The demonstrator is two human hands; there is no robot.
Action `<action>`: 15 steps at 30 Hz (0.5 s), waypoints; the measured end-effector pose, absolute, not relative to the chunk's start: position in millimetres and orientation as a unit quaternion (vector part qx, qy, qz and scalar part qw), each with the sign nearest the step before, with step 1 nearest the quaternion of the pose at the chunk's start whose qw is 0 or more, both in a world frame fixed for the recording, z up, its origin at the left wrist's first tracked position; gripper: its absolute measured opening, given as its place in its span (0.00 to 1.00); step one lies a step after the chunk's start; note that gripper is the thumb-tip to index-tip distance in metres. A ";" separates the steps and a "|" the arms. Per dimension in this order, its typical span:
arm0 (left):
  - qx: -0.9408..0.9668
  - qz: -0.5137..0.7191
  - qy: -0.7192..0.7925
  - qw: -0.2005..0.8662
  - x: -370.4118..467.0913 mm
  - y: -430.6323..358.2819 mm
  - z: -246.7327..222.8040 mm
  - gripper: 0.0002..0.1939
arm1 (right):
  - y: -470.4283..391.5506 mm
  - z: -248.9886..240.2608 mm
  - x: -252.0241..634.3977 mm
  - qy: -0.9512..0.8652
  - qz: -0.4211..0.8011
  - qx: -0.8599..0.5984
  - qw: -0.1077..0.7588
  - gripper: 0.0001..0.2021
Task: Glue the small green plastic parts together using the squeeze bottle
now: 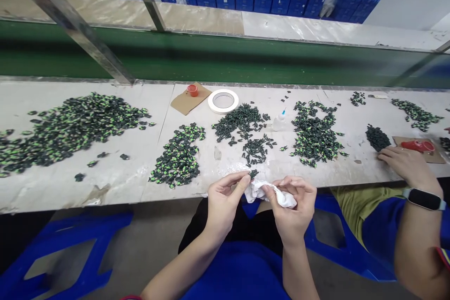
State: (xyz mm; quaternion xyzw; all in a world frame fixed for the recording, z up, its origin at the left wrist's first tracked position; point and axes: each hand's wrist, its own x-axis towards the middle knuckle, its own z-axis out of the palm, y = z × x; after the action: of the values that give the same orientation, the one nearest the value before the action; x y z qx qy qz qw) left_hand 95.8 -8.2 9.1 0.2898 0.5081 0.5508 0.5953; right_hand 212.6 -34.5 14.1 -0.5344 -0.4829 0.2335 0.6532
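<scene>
Between thumb and forefinger, my left hand [225, 199] pinches a small dark green plastic part [253, 174] above the table's front edge. A crumpled white cloth [262, 192] is gripped in my right hand [293, 204], its left end close against the held part. Just beyond my hands lies a loose pile of small dark pieces [256, 150], with a denser dark pile [237, 119] behind it. Dark parts with bright green marks form a pile [177, 154] to the left and another pile [314, 133] to the right.
A larger green-marked pile [70, 129] spreads at far left. A tape roll [213, 103], a red cup [192, 90] on cardboard [183, 103] and a needle-tipped bottle [280, 122] stand behind. At right, a co-worker's hand [404, 164] touches a dark pile [377, 137].
</scene>
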 end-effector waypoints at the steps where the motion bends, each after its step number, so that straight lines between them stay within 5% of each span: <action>1: 0.311 0.551 0.514 0.579 95.7 -9.1 8.7 0.11 | -34.1 15.8 211.2 -0.484 0.240 -0.530 0.654 0.21; 9: 0.463 0.562 0.506 0.463 95.9 -13.7 16.1 0.04 | -27.4 14.6 204.5 -0.498 0.235 -0.528 0.647 0.21; 15: 0.455 0.524 0.508 0.512 86.8 -3.6 7.3 0.06 | -30.3 12.4 227.9 -0.481 0.132 -0.578 0.645 0.18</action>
State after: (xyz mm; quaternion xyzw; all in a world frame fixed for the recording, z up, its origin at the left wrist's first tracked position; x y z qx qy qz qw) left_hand 86.8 -3.6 7.3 0.4545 0.5075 0.5235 0.5116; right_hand 227.9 -30.3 12.4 -0.5785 -0.4810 0.1324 0.6454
